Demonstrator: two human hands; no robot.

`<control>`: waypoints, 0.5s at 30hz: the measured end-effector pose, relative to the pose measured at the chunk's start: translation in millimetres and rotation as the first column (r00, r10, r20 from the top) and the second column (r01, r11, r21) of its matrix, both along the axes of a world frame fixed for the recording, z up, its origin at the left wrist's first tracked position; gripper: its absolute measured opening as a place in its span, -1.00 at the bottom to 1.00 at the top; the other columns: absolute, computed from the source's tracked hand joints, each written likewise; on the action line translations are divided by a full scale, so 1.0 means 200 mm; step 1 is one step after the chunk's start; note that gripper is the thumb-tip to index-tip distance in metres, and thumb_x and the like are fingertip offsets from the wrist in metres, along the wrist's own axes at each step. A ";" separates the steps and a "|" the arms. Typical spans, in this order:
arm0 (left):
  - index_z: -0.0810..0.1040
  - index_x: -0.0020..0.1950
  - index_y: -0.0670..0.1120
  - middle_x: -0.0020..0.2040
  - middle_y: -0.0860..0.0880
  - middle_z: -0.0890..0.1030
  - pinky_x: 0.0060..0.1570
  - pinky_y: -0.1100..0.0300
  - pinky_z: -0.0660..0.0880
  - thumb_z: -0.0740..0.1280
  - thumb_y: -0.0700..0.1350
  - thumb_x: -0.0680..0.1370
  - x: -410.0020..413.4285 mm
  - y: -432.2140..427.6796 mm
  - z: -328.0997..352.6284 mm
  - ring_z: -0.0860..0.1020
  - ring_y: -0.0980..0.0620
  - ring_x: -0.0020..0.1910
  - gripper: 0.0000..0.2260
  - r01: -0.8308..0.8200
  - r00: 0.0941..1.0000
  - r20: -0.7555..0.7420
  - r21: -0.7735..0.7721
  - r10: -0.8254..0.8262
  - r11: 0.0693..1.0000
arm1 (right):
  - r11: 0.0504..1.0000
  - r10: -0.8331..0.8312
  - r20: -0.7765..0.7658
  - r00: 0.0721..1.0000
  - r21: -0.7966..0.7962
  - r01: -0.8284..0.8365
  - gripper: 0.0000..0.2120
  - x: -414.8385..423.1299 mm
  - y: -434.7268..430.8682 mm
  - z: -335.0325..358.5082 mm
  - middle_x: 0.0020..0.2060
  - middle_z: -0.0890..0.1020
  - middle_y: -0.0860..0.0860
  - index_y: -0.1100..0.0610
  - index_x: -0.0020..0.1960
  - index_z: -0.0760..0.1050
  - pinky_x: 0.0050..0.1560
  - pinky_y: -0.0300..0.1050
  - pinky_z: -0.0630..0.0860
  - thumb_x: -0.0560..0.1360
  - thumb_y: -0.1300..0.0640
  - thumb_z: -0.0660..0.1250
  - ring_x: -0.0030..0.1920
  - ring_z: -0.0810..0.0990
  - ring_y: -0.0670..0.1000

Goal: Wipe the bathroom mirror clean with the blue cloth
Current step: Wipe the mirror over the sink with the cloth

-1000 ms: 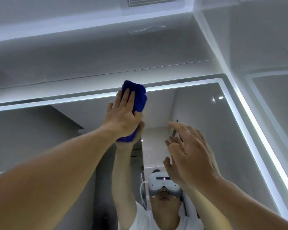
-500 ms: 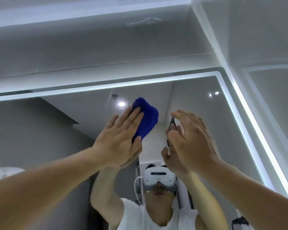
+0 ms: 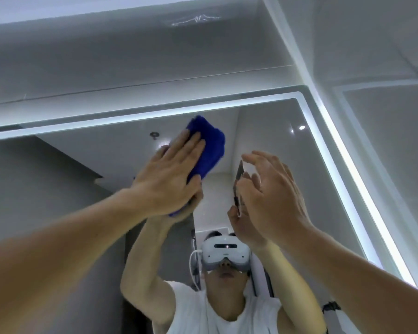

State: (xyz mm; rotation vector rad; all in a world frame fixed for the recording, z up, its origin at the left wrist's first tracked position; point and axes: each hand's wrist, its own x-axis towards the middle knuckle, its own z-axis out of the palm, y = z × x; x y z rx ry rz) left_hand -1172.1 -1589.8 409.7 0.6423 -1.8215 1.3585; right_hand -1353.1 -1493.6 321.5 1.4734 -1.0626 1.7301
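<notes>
The blue cloth (image 3: 209,147) is bunched against the bathroom mirror (image 3: 287,150), just below its lit top edge. My left hand (image 3: 169,177) lies flat on the cloth with straight fingers and presses it to the glass. My right hand (image 3: 273,196) is raised close to the mirror to the right of the cloth, fingers loosely curved, holding nothing. The mirror reflects both arms and a person in a white headset.
A bright light strip (image 3: 342,169) frames the mirror along its top and right side. A white wall panel (image 3: 131,61) rises above it and a side wall (image 3: 383,141) meets the mirror's right edge.
My left hand slid the cloth down and to the right from the mirror's top edge, then back up a little. My right hand stayed near the glass, fingers shifting slightly.
</notes>
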 end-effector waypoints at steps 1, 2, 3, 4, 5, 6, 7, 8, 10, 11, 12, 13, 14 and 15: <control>-0.14 0.60 0.00 0.60 0.02 -0.15 0.53 0.03 -0.11 -0.08 0.19 0.61 0.02 -0.01 -0.16 -0.29 0.13 0.55 -0.39 -0.019 0.996 0.089 -0.036 0.022 0.999 | 1.000 0.007 0.013 1.000 -0.010 -0.006 -0.44 0.00 0.01 0.00 0.42 0.35 -0.19 -0.09 0.42 0.36 0.26 -0.21 0.17 0.42 -0.11 0.06 0.37 0.24 -0.20; -0.09 0.61 0.00 0.61 0.00 -0.10 0.52 0.01 -0.08 -0.05 0.19 0.63 0.03 -0.03 -0.31 -0.21 0.08 0.58 -0.40 -0.033 0.987 0.157 -0.062 0.042 0.998 | 1.000 0.001 0.019 1.000 -0.021 -0.001 -0.44 0.00 0.02 0.00 0.42 0.36 -0.18 -0.07 0.42 0.36 0.24 -0.22 0.17 0.43 -0.10 0.06 0.37 0.25 -0.20; -0.04 0.61 -0.02 0.62 -0.02 -0.04 0.50 -0.02 -0.02 -0.03 0.18 0.64 0.06 -0.04 -0.40 -0.11 0.04 0.59 -0.42 -0.038 0.976 0.213 -0.055 0.049 0.998 | 0.999 -0.014 0.023 1.000 -0.031 0.014 -0.43 -0.01 0.03 0.00 0.42 0.37 -0.17 -0.06 0.42 0.36 0.24 -0.22 0.17 0.43 -0.10 0.06 0.37 0.26 -0.18; 0.00 0.61 -0.03 0.61 -0.03 0.01 0.49 -0.05 0.03 -0.04 0.17 0.65 0.10 -0.05 -0.43 -0.05 0.00 0.60 -0.43 -0.054 0.963 0.263 -0.044 0.063 0.998 | 0.999 -0.031 0.029 0.999 -0.033 0.032 -0.44 -0.01 0.04 0.00 0.42 0.37 -0.17 -0.05 0.42 0.36 0.24 -0.22 0.18 0.44 -0.09 0.06 0.38 0.26 -0.17; 0.03 0.61 -0.05 0.61 -0.04 0.03 0.50 -0.05 0.06 -0.05 0.17 0.65 0.13 -0.05 -0.39 -0.03 -0.01 0.60 -0.43 -0.068 0.945 0.316 -0.057 0.082 0.996 | 0.998 -0.048 0.032 0.998 -0.025 0.049 -0.45 -0.02 0.05 -0.01 0.42 0.37 -0.16 -0.04 0.43 0.36 0.25 -0.22 0.19 0.45 -0.09 0.06 0.39 0.26 -0.15; 0.04 0.61 -0.06 0.61 -0.05 0.04 0.52 -0.05 0.06 -0.05 0.17 0.65 0.14 -0.04 -0.31 -0.04 -0.02 0.59 -0.43 -0.078 0.933 0.343 -0.110 0.112 0.991 | 0.998 -0.060 0.033 0.998 -0.014 0.060 -0.47 -0.03 0.05 -0.01 0.43 0.36 -0.14 -0.04 0.43 0.36 0.27 -0.19 0.20 0.48 -0.08 0.07 0.40 0.26 -0.14; 0.04 0.61 -0.06 0.60 -0.05 0.03 0.53 -0.05 0.04 -0.05 0.19 0.63 0.14 -0.02 -0.20 -0.06 -0.02 0.59 -0.41 -0.089 0.934 0.333 -0.140 0.131 0.986 | 0.998 -0.066 0.034 0.997 -0.005 0.066 -0.48 -0.04 0.06 -0.01 0.43 0.36 -0.14 -0.04 0.43 0.36 0.29 -0.16 0.22 0.49 -0.08 0.08 0.40 0.26 -0.12; 0.00 0.60 -0.07 0.60 -0.04 0.00 0.53 -0.04 0.02 -0.07 0.20 0.61 0.13 0.00 -0.05 -0.08 0.01 0.58 -0.39 -0.094 0.959 0.256 -0.129 0.125 0.987 | 0.998 -0.069 0.043 0.997 0.000 0.069 -0.47 -0.05 0.07 -0.01 0.43 0.36 -0.14 -0.04 0.43 0.35 0.32 -0.12 0.23 0.48 -0.08 0.07 0.40 0.26 -0.12; -0.11 0.61 -0.07 0.62 -0.04 -0.07 0.53 -0.02 -0.05 -0.06 0.18 0.60 0.09 0.03 0.23 -0.13 0.03 0.58 -0.36 -0.066 0.996 -0.058 0.039 0.068 0.997 | 0.998 -0.070 0.061 0.996 -0.001 0.070 -0.42 -0.06 0.07 -0.03 0.44 0.36 -0.15 -0.06 0.44 0.35 0.36 -0.07 0.24 0.43 -0.10 0.05 0.39 0.26 -0.13; -0.14 0.61 -0.08 0.63 -0.03 -0.10 0.54 -0.03 -0.08 -0.02 0.14 0.61 0.06 0.04 0.32 -0.16 0.03 0.59 -0.37 -0.032 0.979 -0.194 0.124 0.056 0.992 | 0.997 -0.072 0.062 0.995 -0.006 0.072 -0.42 -0.07 0.07 -0.04 0.44 0.35 -0.16 -0.06 0.43 0.35 0.34 -0.09 0.24 0.43 -0.10 0.05 0.37 0.26 -0.15; -0.14 0.61 -0.08 0.63 -0.02 -0.12 0.54 -0.04 -0.09 0.01 0.09 0.62 0.03 0.03 0.37 -0.17 0.02 0.59 -0.37 -0.006 0.958 -0.281 0.165 0.053 0.986 | 0.997 -0.077 0.058 0.995 -0.010 0.077 -0.42 -0.08 0.07 -0.05 0.43 0.35 -0.17 -0.07 0.43 0.35 0.31 -0.14 0.23 0.42 -0.11 0.05 0.34 0.25 -0.19; -0.13 0.61 -0.09 0.63 -0.02 -0.11 0.54 -0.04 -0.08 0.03 0.07 0.62 0.00 0.02 0.38 -0.17 0.01 0.59 -0.37 0.007 0.944 -0.326 0.163 0.047 0.987 | 0.996 -0.084 0.054 0.995 -0.012 0.085 -0.43 -0.10 0.07 -0.06 0.43 0.36 -0.17 -0.07 0.43 0.35 0.27 -0.17 0.21 0.43 -0.10 0.06 0.31 0.23 -0.23; -0.11 0.61 -0.09 0.63 -0.03 -0.10 0.54 -0.04 -0.07 0.03 0.05 0.61 -0.03 0.01 0.37 -0.16 0.00 0.59 -0.38 0.015 0.938 -0.344 0.143 0.035 0.990 | 0.996 -0.090 0.055 0.994 -0.011 0.091 -0.43 -0.11 0.06 -0.07 0.42 0.36 -0.17 -0.07 0.43 0.35 0.25 -0.19 0.19 0.43 -0.10 0.06 0.29 0.22 -0.25; -0.10 0.61 -0.10 0.63 -0.03 -0.08 0.54 -0.04 -0.06 0.03 0.05 0.61 -0.04 0.01 0.31 -0.15 0.00 0.59 -0.39 0.026 0.940 -0.341 0.124 0.018 0.992 | 0.996 -0.087 0.069 0.994 -0.007 0.088 -0.44 -0.12 0.06 -0.08 0.42 0.37 -0.17 -0.06 0.43 0.36 0.24 -0.19 0.18 0.44 -0.09 0.07 0.28 0.22 -0.24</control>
